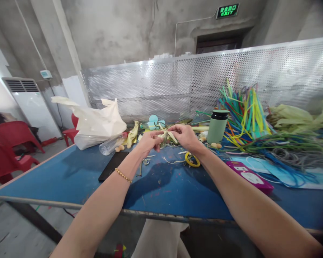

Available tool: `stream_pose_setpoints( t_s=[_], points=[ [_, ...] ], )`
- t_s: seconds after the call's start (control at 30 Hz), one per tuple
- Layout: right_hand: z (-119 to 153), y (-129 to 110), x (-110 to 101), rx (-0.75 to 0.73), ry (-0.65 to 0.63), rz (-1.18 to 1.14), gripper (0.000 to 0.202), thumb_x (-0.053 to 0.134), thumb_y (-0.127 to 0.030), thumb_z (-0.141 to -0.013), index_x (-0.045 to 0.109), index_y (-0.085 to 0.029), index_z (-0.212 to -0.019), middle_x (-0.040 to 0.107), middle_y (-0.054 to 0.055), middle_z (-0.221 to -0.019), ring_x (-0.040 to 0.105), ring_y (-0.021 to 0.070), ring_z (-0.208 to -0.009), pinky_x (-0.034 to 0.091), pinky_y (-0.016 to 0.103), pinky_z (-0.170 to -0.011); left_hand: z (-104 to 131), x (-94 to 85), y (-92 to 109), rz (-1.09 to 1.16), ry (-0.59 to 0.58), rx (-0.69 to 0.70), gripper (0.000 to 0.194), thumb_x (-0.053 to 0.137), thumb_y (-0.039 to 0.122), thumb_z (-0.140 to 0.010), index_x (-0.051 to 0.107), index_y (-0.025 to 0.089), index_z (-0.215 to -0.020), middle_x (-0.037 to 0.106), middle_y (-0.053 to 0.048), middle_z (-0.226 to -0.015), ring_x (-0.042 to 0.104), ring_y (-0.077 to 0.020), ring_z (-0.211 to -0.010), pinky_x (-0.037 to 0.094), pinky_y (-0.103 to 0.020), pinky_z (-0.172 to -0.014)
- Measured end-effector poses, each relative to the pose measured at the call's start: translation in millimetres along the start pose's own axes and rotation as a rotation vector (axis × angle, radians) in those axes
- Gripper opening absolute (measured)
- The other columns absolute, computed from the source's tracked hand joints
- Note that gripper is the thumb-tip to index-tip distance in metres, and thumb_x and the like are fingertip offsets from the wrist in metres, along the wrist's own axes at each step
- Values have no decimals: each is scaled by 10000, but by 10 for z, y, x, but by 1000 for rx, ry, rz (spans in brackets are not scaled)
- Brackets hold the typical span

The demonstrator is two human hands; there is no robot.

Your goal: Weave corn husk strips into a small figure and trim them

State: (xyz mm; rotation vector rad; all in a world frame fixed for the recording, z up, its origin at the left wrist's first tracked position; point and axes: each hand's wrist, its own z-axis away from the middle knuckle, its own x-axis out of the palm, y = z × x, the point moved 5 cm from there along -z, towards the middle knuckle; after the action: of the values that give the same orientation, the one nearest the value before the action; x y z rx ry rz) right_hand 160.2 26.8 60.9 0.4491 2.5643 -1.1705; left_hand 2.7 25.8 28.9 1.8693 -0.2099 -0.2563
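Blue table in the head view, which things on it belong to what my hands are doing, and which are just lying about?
Seemingly in the job:
- pale strips, pinched by your left hand and right hand
- perhaps the similar-looking pale husks at far right

Probably just lying about:
- green jar
- flat black slab
- purple box
- white bag
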Motion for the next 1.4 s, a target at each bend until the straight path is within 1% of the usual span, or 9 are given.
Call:
stream_pose_setpoints(
  t_s=[0.17,0.23,0.33,0.43,0.6,0.77,0.97,1.13,1.4],
  points=[
    [8,-13,-46,9,2,-93,181,649,-273,-750,721,-137,-845,740,67,-759,644,160,-651,520,285,-623,25,3,0,13,-67,-65,344,751,252,-722,711,84,-1019,695,-59,-682,511,-80,-390,282,-229,-416],
    [12,-8,-30,11,-16,-136,196,665,-294,-740,717,-140,-851,742,67,-778,642,158,-661,520,284,-625,25,-6,10,35,-50,-61,305,764,313,-718,733,105,-938,699,-59,-727,512,-68,-422,278,-222,-421],
    [16,-4,23,-6,-54,-146,205,670,-298,-733,716,-139,-854,740,62,-777,637,156,-658,516,285,-630,7,-29,29,60,20,-19,282,789,351,-685,741,113,-828,622,-6,-614,435,-45,-425,265,-212,-432],
    [19,-7,82,-39,-87,-80,189,647,-274,-739,722,-141,-852,723,45,-739,615,146,-624,497,280,-616,-14,-38,31,56,70,13,245,816,281,-622,728,105,-769,546,27,-527,386,-41,-430,258,-212,-446],
    [21,-18,141,-89,-134,-52,183,652,-248,-733,704,-154,-881,711,45,-776,622,153,-682,508,284,-659,-36,-57,15,35,123,43,178,793,223,-595,696,115,-698,561,19,-530,395,-50,-465,265,-211,-464],
    [29,-11,171,-84,-155,-53,235,703,-276,-706,685,-160,-910,699,40,-777,623,156,-683,516,284,-654,-58,-71,-13,52,160,73,210,808,213,-550,685,114,-688,570,21,-553,388,-50,-483,269,-210,-476],
    [65,-83,140,-137,-59,62,136,653,-317,-773,674,-183,-770,664,16,-657,592,143,-596,461,262,-593,-24,-18,31,44,134,106,211,787,209,-552,704,113,-721,608,7,-612,430,-70,-539,301,-224,-527],
    [78,-101,121,-31,-99,-84,281,658,-434,-777,637,-176,-666,638,19,-591,581,147,-548,435,255,-516,17,9,79,20,92,126,147,696,171,-590,716,117,-725,558,28,-555,350,-58,-506,243,-231,-517],
    [83,-74,126,98,-67,-242,247,745,-396,-717,623,-183,-694,674,32,-607,624,168,-538,525,302,-543,-6,3,35,52,69,131,197,719,198,-586,735,128,-769,554,32,-558,338,-53,-501,225,-230,-513]
  ],
)
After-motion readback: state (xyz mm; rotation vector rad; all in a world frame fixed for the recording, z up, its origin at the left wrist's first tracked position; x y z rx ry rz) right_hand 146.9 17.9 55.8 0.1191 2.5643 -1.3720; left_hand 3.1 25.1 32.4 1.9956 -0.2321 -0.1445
